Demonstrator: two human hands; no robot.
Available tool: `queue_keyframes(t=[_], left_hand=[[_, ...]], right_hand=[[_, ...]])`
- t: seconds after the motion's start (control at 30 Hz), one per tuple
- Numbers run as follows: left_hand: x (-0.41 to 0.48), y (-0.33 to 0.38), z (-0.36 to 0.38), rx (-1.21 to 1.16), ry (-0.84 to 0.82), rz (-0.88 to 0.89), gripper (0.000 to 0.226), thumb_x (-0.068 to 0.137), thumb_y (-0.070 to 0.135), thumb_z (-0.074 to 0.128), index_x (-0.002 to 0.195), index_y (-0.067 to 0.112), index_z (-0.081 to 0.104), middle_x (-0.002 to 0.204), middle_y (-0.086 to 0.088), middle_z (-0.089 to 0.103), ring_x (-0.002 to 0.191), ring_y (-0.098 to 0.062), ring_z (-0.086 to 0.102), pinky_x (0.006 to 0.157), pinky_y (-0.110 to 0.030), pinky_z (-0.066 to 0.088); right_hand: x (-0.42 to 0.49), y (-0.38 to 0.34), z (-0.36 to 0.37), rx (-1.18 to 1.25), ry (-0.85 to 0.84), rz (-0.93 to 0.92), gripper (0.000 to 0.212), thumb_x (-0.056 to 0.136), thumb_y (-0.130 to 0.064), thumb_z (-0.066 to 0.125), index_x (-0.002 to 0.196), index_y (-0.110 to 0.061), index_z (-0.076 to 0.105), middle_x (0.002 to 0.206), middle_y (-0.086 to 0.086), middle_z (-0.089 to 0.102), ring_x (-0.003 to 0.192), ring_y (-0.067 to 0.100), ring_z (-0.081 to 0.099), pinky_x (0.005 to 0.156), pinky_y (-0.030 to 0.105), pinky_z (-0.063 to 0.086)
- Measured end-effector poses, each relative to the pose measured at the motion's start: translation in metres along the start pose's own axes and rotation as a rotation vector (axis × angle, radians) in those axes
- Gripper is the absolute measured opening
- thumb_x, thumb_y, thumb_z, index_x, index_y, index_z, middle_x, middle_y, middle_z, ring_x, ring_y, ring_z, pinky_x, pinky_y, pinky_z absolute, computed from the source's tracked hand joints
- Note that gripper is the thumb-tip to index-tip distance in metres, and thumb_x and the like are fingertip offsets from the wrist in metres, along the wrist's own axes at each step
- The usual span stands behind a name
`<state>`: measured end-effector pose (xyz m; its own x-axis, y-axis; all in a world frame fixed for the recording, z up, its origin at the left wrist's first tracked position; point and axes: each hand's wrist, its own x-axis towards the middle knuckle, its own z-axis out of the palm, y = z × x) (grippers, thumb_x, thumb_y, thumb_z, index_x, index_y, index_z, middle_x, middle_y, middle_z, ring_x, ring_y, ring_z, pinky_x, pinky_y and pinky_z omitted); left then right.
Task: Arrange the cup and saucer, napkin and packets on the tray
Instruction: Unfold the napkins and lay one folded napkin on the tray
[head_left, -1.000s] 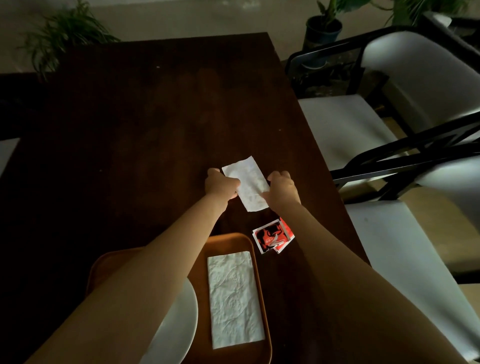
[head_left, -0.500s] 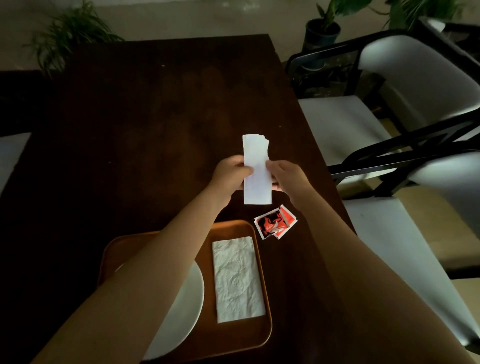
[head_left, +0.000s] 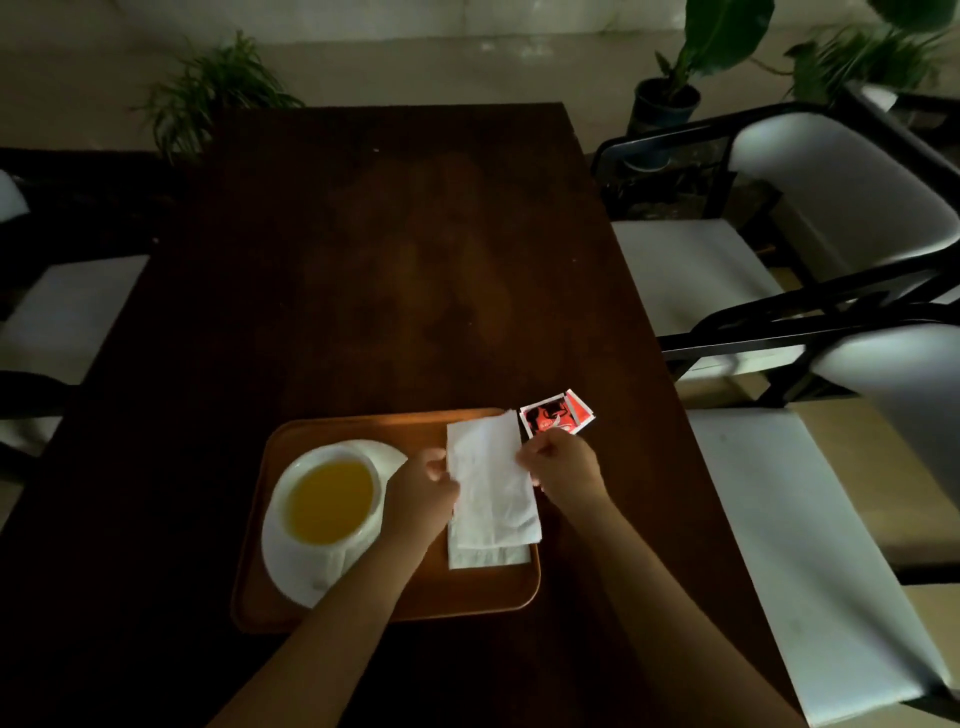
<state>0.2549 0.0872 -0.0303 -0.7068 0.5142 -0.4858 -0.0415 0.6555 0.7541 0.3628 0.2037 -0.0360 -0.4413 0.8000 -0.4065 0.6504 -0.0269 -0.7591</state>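
An orange-brown tray (head_left: 311, 613) lies near the front of the dark wooden table. On its left half a white cup (head_left: 332, 501) of yellow liquid stands on a white saucer (head_left: 387, 457). A folded white napkin (head_left: 491, 488) is over the tray's right half, on top of another napkin (head_left: 485, 557) that lies flat there. My left hand (head_left: 421, 493) pinches the upper napkin's left edge and my right hand (head_left: 563, 465) pinches its right edge. Red and black packets (head_left: 556, 413) lie on the table just past the tray's far right corner.
The dark table (head_left: 389, 260) stretches far ahead. Two white-cushioned black chairs (head_left: 727, 270) stand along its right side, and another chair seat (head_left: 62, 312) at the left. Potted plants (head_left: 670, 93) stand on the floor beyond.
Both hands have brought the folded napkin from above the bare table back and down onto the napkin on the tray. The view now shows the whole cup and saucer.
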Motion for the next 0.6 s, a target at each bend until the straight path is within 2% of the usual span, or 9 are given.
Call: queue_keyframes(t=[0.07,0.17,0.23,0.3,0.4,0.53,0.6], left_hand=[[-0.008,-0.011,0.003,0.148,0.033,0.045,0.043,0.083,0.003,0.056,0.124,0.012,0.051,0.114,-0.011,0.065,0.095,-0.023,0.064,0.076,-0.03,0.054],[-0.012,-0.018,0.009,0.275,0.051,0.099,0.042,0.085,0.005,0.056,0.126,0.013,0.049,0.112,-0.008,0.066,0.094,-0.018,0.063,0.069,-0.019,0.045],[-0.013,-0.019,0.012,0.311,0.066,0.127,0.041,0.086,0.005,0.054,0.127,0.012,0.049,0.113,-0.008,0.067,0.096,-0.019,0.064,0.073,-0.019,0.047],[-0.014,-0.02,0.014,0.35,0.076,0.153,0.042,0.088,0.007,0.052,0.13,0.012,0.049,0.117,-0.009,0.066,0.102,-0.021,0.063,0.083,-0.024,0.051],[-0.017,-0.022,0.016,0.398,0.093,0.212,0.041,0.09,0.01,0.051,0.131,0.011,0.047,0.126,-0.008,0.062,0.113,-0.022,0.06,0.096,-0.033,0.051],[-0.018,-0.025,0.012,0.401,0.119,0.276,0.041,0.09,0.008,0.051,0.131,0.012,0.048,0.124,-0.008,0.062,0.111,-0.021,0.06,0.095,-0.035,0.052],[-0.017,-0.025,0.011,0.388,0.111,0.281,0.04,0.091,0.009,0.051,0.131,0.013,0.048,0.123,-0.007,0.063,0.11,-0.02,0.061,0.094,-0.033,0.052]], right_hand=[[-0.009,0.007,0.01,-0.077,0.051,-0.019,0.011,0.087,-0.011,0.054,0.084,-0.005,0.062,0.074,0.002,0.06,0.068,0.015,0.057,0.053,0.019,0.041],[-0.018,0.01,0.024,-0.117,0.11,-0.043,0.014,0.09,-0.01,0.05,0.084,-0.003,0.061,0.068,0.0,0.058,0.062,0.014,0.056,0.053,0.02,0.043],[-0.022,0.01,0.029,-0.145,0.137,-0.069,0.015,0.091,-0.01,0.049,0.085,-0.002,0.061,0.071,0.004,0.061,0.062,0.015,0.058,0.054,0.02,0.046],[-0.024,0.011,0.032,-0.168,0.168,-0.089,0.017,0.091,-0.01,0.05,0.092,0.0,0.063,0.084,0.012,0.067,0.074,0.022,0.064,0.064,0.027,0.053],[-0.025,0.014,0.035,-0.183,0.204,-0.099,0.018,0.09,-0.012,0.052,0.098,-0.002,0.064,0.096,0.013,0.067,0.087,0.025,0.065,0.074,0.031,0.056],[-0.026,0.019,0.035,-0.191,0.198,-0.082,0.015,0.087,-0.012,0.054,0.098,-0.006,0.064,0.1,0.01,0.066,0.091,0.023,0.062,0.075,0.031,0.054],[-0.026,0.02,0.035,-0.163,0.205,-0.066,0.014,0.087,-0.011,0.055,0.096,-0.006,0.064,0.098,0.01,0.067,0.089,0.022,0.062,0.07,0.027,0.05]])
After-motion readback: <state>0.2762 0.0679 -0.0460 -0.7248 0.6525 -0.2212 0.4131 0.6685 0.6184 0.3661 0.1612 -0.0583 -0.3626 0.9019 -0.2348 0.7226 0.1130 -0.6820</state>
